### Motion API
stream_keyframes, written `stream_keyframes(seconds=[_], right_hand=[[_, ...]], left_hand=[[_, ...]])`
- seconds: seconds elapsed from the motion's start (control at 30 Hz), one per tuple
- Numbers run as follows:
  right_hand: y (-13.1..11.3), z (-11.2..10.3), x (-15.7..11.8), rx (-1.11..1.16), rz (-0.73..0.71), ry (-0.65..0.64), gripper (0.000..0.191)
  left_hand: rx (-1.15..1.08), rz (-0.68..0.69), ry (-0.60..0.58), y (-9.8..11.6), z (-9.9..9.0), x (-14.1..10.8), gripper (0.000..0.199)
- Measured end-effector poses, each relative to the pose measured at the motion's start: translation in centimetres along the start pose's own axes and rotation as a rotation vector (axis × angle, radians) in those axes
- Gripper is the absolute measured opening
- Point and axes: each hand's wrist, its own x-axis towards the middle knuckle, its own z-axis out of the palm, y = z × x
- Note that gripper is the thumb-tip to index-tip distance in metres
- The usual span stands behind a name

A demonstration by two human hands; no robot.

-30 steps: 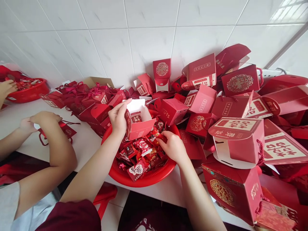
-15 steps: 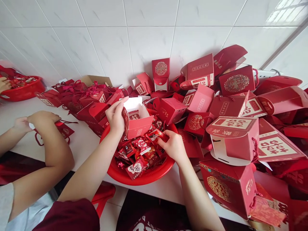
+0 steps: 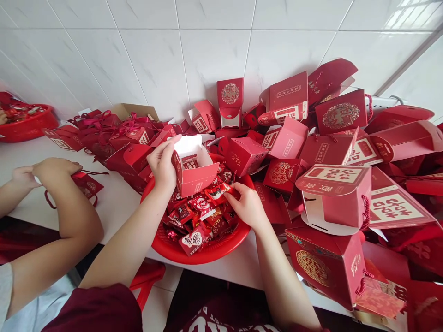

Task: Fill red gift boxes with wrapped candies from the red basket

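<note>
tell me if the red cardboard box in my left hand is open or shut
Open: the box shows its white inside, with a dark red printed packet in it.

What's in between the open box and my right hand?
A shiny red-wrapped sweet, pinched by your right hand. The head view shows it next to the open box, over the other sweets in the red basket.

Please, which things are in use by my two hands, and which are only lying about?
In use:
- open box, in left hand
- candy, in right hand
- red basket

Seemingly just lying about:
- ribboned boxes
- boxes at right
</note>
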Motion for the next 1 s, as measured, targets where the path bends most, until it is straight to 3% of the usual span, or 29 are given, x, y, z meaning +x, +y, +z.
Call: stream_keyframes(seconds=[0.17,0.3,0.5,0.7,0.9,1.0], right_hand=[[-0.4,0.1,0.1,-0.172,-0.057,-0.035,0.018],[-0.2,0.2,0.0,-0.145,-0.094,-0.032,0.008],[0.3,0.1,-0.3,-0.083,-0.086,0.016,0.021],[0.3,0.1,-0.2,0.086,-0.051,0.007,0.028],[0.1,-0.6,-0.6,0.268,0.035,0.22,0.031],[-0.1,-1.4,-1.3,0.388,0.047,0.21,0.032]], left_hand=[[-0.032,0.005,0.009,0.2,0.2,-0.1,0.024],[-0.038,0.012,0.021,0.7,0.3,-0.2,0.026],[-0.091,0.038,-0.033,0.9,0.2,-0.3,0.029],[-0.145,0.022,-0.05,0.5,0.3,-0.2,0.027],[-0.193,0.032,-0.066,-0.1,0.0,0.0,0.025],[-0.247,-0.017,-0.1,0.1,0.0,0.0,0.026]])
